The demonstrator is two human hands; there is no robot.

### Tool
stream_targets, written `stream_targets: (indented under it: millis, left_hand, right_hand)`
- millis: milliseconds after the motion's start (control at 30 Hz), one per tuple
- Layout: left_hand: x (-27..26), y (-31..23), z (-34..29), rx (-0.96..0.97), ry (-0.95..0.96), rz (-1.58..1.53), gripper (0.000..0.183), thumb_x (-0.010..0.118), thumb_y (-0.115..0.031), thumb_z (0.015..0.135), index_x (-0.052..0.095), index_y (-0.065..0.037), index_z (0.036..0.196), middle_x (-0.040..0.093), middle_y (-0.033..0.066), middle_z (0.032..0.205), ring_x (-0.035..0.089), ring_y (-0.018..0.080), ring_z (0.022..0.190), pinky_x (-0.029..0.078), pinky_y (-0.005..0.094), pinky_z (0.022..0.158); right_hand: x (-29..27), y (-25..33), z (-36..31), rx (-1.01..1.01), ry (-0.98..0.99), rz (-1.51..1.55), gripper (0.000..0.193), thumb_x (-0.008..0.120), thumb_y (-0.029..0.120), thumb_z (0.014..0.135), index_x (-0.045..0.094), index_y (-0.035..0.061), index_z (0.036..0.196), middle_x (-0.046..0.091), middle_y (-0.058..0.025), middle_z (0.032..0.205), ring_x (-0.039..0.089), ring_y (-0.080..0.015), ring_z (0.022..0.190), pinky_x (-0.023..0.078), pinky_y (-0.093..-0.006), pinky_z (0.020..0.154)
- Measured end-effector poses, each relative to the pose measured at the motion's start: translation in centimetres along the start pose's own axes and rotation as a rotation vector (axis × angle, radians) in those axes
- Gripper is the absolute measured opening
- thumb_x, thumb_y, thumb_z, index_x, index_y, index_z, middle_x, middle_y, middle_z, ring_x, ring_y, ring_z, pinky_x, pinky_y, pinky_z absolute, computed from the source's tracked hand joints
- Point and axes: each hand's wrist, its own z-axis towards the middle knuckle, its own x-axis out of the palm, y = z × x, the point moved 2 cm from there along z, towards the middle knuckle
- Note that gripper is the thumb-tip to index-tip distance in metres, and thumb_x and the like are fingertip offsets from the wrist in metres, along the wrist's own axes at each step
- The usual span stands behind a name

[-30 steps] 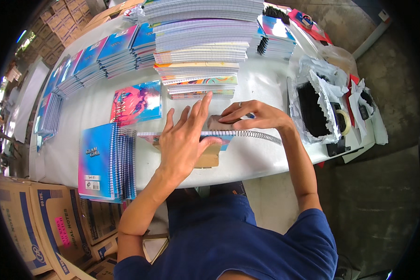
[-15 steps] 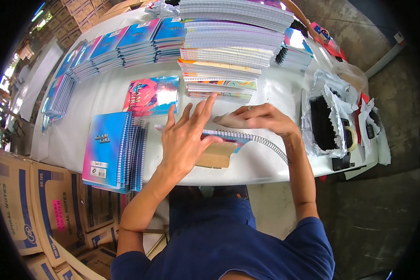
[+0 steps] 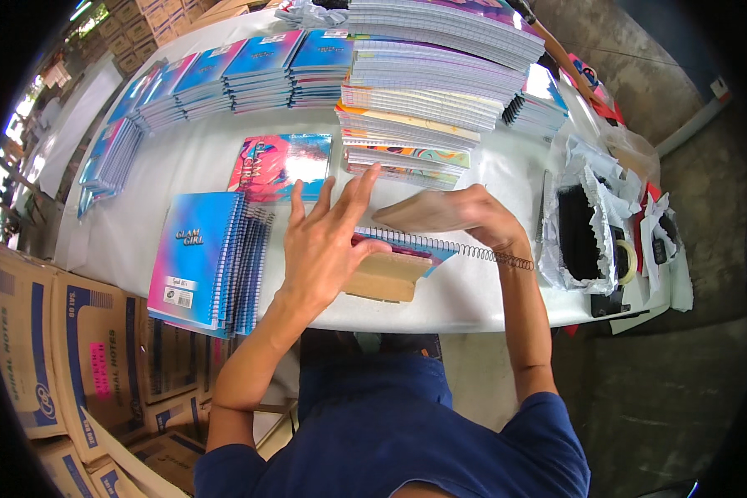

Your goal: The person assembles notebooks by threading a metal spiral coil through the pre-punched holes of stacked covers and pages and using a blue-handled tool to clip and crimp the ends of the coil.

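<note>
Two hands work on a spiral notebook (image 3: 407, 245) lying on the white bench (image 3: 473, 299). Left hand (image 3: 328, 241) is spread flat, pressing it so it stays put. Right hand (image 3: 465, 212) grips a brown card sheet (image 3: 427, 212) above it.

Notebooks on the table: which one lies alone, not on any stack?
The pink-and-blue notebook lying flat behind the left hand; the others sit in stacks or under the hands.

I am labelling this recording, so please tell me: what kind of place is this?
Probably a packing or assembly area for stationery. Many stacks of spiral notebooks cover a white table, printed cardboard cartons stand beside it, and the floor is bare concrete.
</note>
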Motion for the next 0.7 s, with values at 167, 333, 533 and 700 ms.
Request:
stream_targets:
  millis: [167,333,533,700]
  left_hand:
    - [-0.5,0.6,-0.2,-0.015,-0.004,0.025,0.11,0.084,-0.04,0.058,0.029,-0.021,0.151,0.059,0.0046,0.132,0.054,0.0386,0.119,0.028,0.0604,0.107]
    - [-0.8,1.8,-0.9,-0.054,-0.009,0.05,0.109,0.083,-0.041,0.058,0.03,-0.021,0.151,0.055,0.0058,0.138,0.044,0.0396,0.13,0.028,0.062,0.107]
    - [-1.3,2.9,-1.3,-0.222,-0.178,-0.275,0.118,0.089,-0.021,0.054,0.024,-0.017,0.153,0.038,0.0165,0.15,0.028,0.0417,0.141,0.033,0.0519,0.111]
    - [1.2,5.3,-3.0,-0.415,-0.265,-0.767,0.122,0.089,-0.008,0.057,0.016,-0.015,0.154,0.034,0.021,0.151,0.033,0.0313,0.14,0.043,0.041,0.105]
  right_hand:
    - [0.8,0.6,1.2,-0.006,0.028,0.022,0.049,0.069,0.034,0.087,0.067,-0.0095,0.109,0.067,-0.0208,0.112,0.061,-0.0275,0.107,0.044,-0.0383,0.097]
    - [1.5,0.4,2.3,-0.017,0.07,0.149,0.056,0.072,0.039,0.082,0.067,-0.0078,0.111,0.066,-0.0221,0.111,0.063,-0.028,0.102,0.045,-0.0396,0.096]
    - [1.4,-0.6,3.0,-0.065,0.036,0.289,0.04,0.071,0.038,0.085,0.074,0.0016,0.102,0.07,-0.0156,0.104,0.063,-0.0247,0.096,0.046,-0.0357,0.093]
    - [1.6,0.9,4.1,0.006,0.011,-0.004,0.042,0.072,0.039,0.083,0.074,0.0007,0.102,0.069,-0.0153,0.109,0.061,-0.0248,0.104,0.044,-0.0351,0.096]
